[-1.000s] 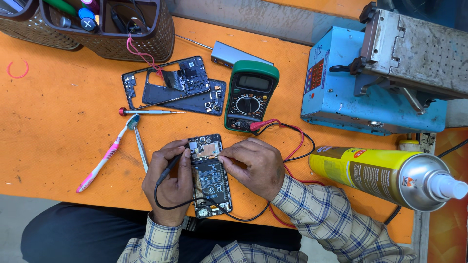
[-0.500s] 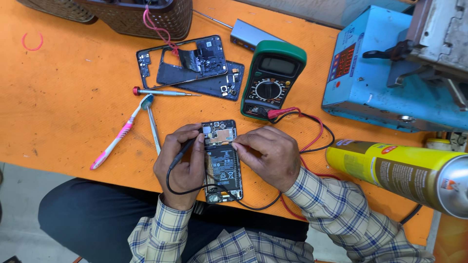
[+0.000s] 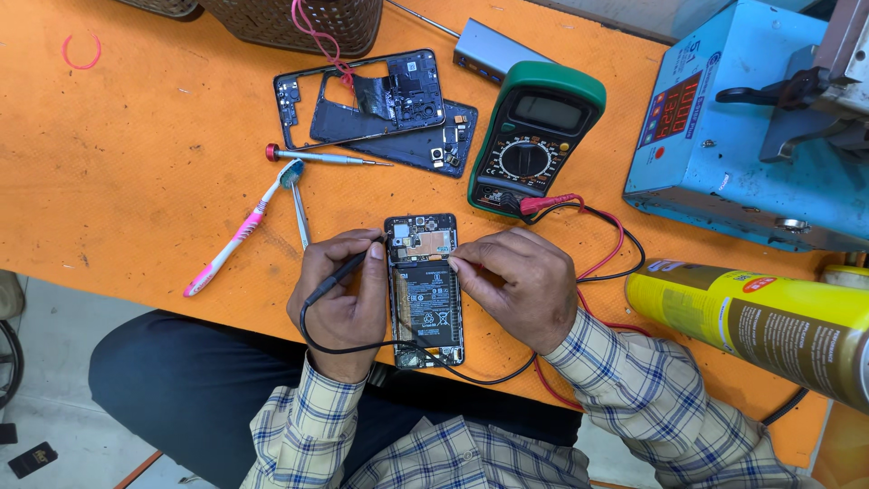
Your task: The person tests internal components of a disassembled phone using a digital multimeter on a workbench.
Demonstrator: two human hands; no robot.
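Lying between both hands' fingers [image 3: 367, 256]: opened phone [image 3: 424, 288]; black probe [image 3: 339, 274] leftward

Opened smartphone [image 3: 424, 288] lies flat on orange table, back cover off, battery and circuit board exposed. Black probe [image 3: 339, 276] tilted, tip at board's top-left.

We look down on an orange table [image 3: 118, 181] whose top is scuffed and marked with small dark specks. A red ring [image 3: 81, 52] is drawn near its far left corner. The near edge runs slantwise, dropping toward the right. Below that edge, at the left, we see a pale grey floor [image 3: 54, 398] of smooth slabs with a small dark object [image 3: 32, 459] lying on it. The light is even, with soft shadows.
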